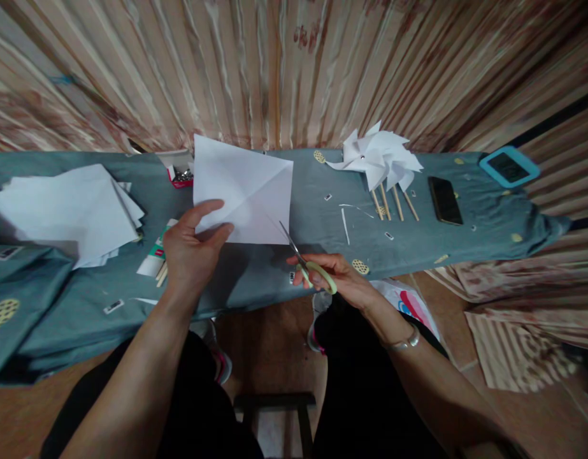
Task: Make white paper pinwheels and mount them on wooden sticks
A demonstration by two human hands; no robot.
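White paper [253, 194], underside hidden, clamped in left grip [191, 245]; right grip [350, 275] clamped on partly covered scissors [300, 257].

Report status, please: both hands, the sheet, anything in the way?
Left hand holding diagonally creased white sheet. Right hand gripping scissors, tips at sheet's near right corner. Nothing seen blocking the scissors.

Left hand [191, 245]: one sheet [243, 191]. Right hand [346, 275]: one pair of scissors [328, 278]. Beyond right hand: four sticks [397, 203], one phone [445, 200], pinwheels [389, 150] overlapping, count unclear. Beyond left: one open box [181, 184].
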